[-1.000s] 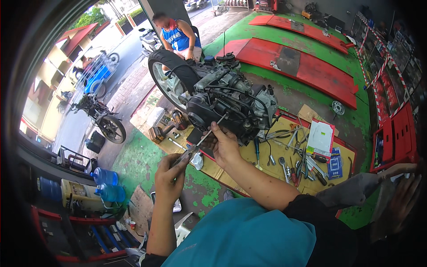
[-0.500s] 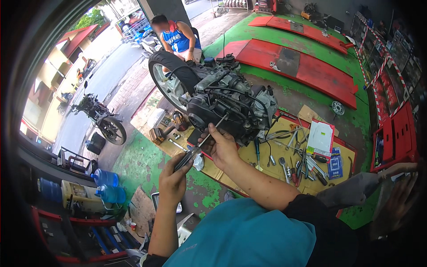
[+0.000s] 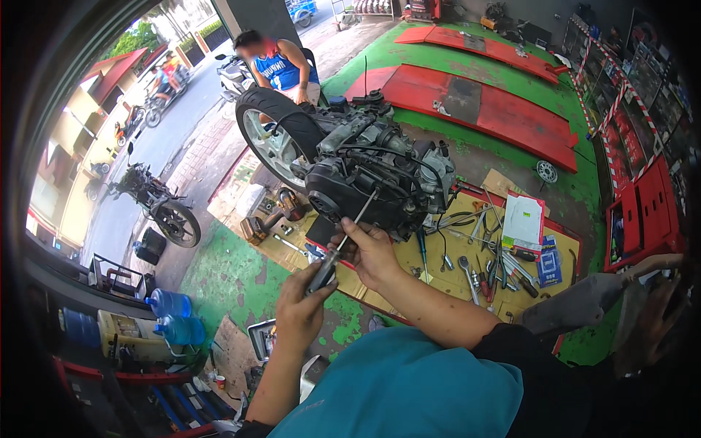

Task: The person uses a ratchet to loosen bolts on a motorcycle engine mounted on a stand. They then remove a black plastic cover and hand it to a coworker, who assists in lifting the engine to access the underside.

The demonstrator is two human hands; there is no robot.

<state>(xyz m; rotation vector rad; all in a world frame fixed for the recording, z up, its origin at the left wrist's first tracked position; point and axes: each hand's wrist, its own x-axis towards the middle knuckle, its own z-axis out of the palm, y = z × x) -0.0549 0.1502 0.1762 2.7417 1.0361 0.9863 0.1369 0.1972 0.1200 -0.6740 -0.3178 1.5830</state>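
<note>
A scooter engine with its rear wheel (image 3: 272, 139) lies on cardboard on the floor; its dark engine case (image 3: 350, 193) faces me. My left hand (image 3: 301, 305) grips the dark handle of a long screwdriver (image 3: 343, 237). My right hand (image 3: 371, 252) pinches the metal shaft higher up, and the tip rests against the engine case. Both forearms come in from the lower edge over my teal shirt.
Wrenches and other tools (image 3: 488, 264) are strewn on the cardboard (image 3: 438, 255) to the right, beside a white paper (image 3: 523, 219). Red ramps (image 3: 475, 109) lie behind. A person in a blue top (image 3: 281, 66) stands beyond the wheel. Water bottles (image 3: 171, 315) and a parked motorcycle (image 3: 157, 203) are at left.
My left hand has slid up the screwdriver handle toward my right hand. The view has shifted slightly; traffic on the street has moved.
</note>
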